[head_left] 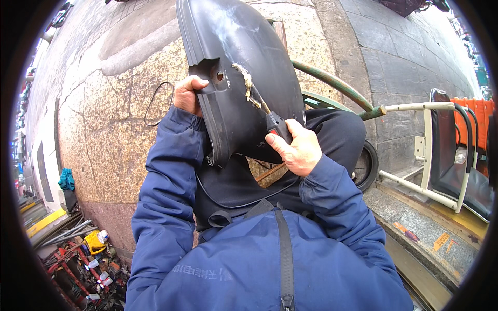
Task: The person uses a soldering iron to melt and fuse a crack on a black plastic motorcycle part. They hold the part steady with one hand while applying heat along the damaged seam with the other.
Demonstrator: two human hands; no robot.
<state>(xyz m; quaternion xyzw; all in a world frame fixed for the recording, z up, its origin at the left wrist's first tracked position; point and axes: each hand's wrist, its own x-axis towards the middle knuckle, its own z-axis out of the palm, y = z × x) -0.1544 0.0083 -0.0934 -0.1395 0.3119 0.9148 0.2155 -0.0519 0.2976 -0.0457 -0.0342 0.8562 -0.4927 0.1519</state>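
A large, curved, black plastic shell (259,57) with a ridged edge leans across the person's lap, its domed face turned up and its upper end reaching out over the paving. On that face a rough, pale yellowish seam (244,76) runs from beside a round hole down to the metal tip of a black-handled hot tool (279,127), which meets the plastic at the seam's lower end. Thin whitish smoke (227,26) drifts over the upper part of the shell.

The right hand (299,148) is closed around the tool's handle; the left hand (189,94) is clamped on the shell's ridged edge, just below a jagged notch, thumb on the near face.

Judging by this, the work is partway: a stretch of seam is laid down, lumpy and unsmoothed, and its lower end seems to be the spot being worked. The notch and the hole stand open; whether either belongs to the repair, or how sound the seam is underneath, I cannot tell.

Beyond the lap, worn green metal tubing (332,83) curves out at the right, with a black-rimmed wheel (369,165) near the knee and a pale-framed chair with black padding (443,140) farther off. On the left, a thin black loop (147,115) lies on the mottled tan paving (111,150)
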